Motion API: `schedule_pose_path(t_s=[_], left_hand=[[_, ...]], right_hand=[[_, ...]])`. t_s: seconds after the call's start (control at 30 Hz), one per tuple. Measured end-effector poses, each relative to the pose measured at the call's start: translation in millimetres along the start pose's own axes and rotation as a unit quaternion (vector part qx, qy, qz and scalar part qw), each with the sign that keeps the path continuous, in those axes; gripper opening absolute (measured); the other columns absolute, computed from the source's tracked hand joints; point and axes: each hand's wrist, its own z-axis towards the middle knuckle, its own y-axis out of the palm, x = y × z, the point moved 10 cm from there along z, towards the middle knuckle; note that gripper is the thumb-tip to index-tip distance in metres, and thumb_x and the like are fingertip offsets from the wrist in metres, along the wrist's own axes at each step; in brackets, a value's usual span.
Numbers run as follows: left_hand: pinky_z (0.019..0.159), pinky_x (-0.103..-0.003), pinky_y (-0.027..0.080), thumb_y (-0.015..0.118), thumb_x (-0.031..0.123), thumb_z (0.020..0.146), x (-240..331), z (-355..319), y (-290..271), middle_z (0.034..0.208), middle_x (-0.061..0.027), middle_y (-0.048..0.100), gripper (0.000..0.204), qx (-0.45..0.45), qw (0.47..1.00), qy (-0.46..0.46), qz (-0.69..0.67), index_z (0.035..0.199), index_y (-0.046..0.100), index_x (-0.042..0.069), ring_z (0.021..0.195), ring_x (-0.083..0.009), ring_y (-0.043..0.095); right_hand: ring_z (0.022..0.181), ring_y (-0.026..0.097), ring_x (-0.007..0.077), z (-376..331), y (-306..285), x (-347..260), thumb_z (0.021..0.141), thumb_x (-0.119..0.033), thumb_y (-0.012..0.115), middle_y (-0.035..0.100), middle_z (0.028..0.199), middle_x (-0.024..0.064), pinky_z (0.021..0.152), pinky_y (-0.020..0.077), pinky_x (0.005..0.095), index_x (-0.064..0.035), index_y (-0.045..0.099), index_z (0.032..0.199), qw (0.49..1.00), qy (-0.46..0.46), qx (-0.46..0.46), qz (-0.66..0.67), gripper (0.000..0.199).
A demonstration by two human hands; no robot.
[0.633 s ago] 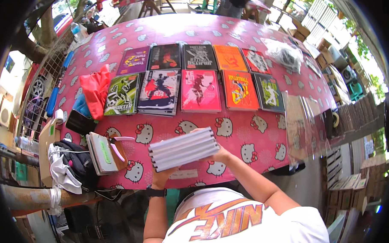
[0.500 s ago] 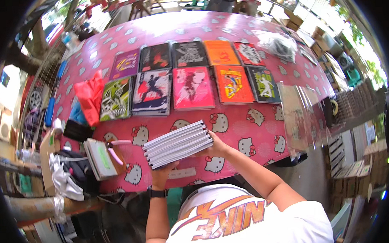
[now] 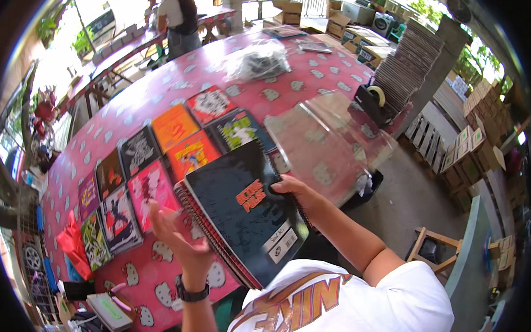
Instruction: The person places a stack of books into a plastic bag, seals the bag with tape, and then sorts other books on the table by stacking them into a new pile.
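A stack of spiral-bound notebooks [image 3: 241,216] with a dark cover on top is held tilted above the near edge of the surface [image 3: 332,64], which is covered by a pink cloth with white cartoon cat faces. The right hand [image 3: 292,188] grips the stack at its far right edge, fingers [image 3: 276,192] curled closed over the cover. The left hand [image 3: 174,230], with a dark watch [image 3: 191,292] on the wrist, is at the stack's left side against the spiral bindings, its fingers spread open and not clasping anything. Just beyond the stack, two rows of colourful notebooks [image 3: 160,164] lie flat on the surface, side by side. To the right of them lies a pile of clear plastic sleeves [image 3: 329,143], near a black tape dispenser [image 3: 371,101]. Farther off sits a crumpled clear plastic bag [image 3: 256,58]. At the left end lie a red bag [image 3: 72,246] and a small white box [image 3: 110,312]. Another person [image 3: 175,20] stands well apart beyond the far side.
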Motion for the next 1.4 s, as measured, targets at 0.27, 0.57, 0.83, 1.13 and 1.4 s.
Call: schedule_pose_path(t_s=[0.27,0.57,0.83,1.13,1.4], left_hand=[[0.092,-0.033,0.042,0.051,0.029,0.091,66,48,295,0.126,-0.0077,0.045,0.064,0.000,0.628,-0.362,-0.689,0.140,0.017,0.005,0.111,-0.0191,0.049],[0.091,-0.032,0.043,0.077,-0.003,0.064,126,41,419,0.113,-0.0063,0.049,0.077,-0.035,0.704,-0.410,-0.579,0.124,0.029,0.010,0.104,-0.0175,0.051],[0.093,-0.035,0.042,0.081,0.004,0.060,126,17,458,0.113,-0.0076,0.053,0.080,-0.082,0.771,-0.450,-0.444,0.123,0.031,0.006,0.103,-0.0188,0.053],[0.071,-0.029,0.047,0.077,0.045,0.068,100,40,443,0.094,-0.0102,0.062,0.063,0.039,0.828,-0.455,-0.324,0.102,0.055,-0.003,0.081,-0.0148,0.058],[0.072,-0.030,0.048,0.076,0.055,0.062,52,-42,505,0.087,-0.0132,0.065,0.073,-0.077,0.667,-0.691,-0.270,0.096,0.060,-0.008,0.079,-0.0192,0.063]], right_hand=[[0.100,0.051,0.0112,-79,-208,-199,0.073,-0.016,0.065,0.057,0.105,0.0027,0.089,0.0387,0.0276,-0.0020,0.044,0.126,0.968,-0.171,0.057,-0.174,0.058],[0.105,0.046,0.0138,-113,-336,-248,0.056,0.002,0.074,0.051,0.111,0.0026,0.093,0.0356,0.0291,-0.0070,0.039,0.126,0.931,-0.184,0.034,-0.313,0.079],[0.098,0.051,0.0138,-96,-391,-200,0.053,0.001,0.078,0.058,0.104,0.0019,0.090,0.0407,0.0305,-0.0047,0.048,0.119,0.960,-0.113,0.083,-0.240,0.073],[0.097,0.052,0.0145,-64,-366,-240,0.076,-0.030,0.073,0.057,0.104,0.0048,0.084,0.0429,0.0279,-0.0028,0.048,0.118,0.922,-0.146,0.060,-0.354,0.056],[0.092,0.058,0.0257,-89,-497,-269,0.086,-0.034,0.056,0.060,0.094,0.0134,0.073,0.0487,0.0361,-0.0038,0.059,0.099,0.425,-0.058,0.374,-0.822,0.033]])
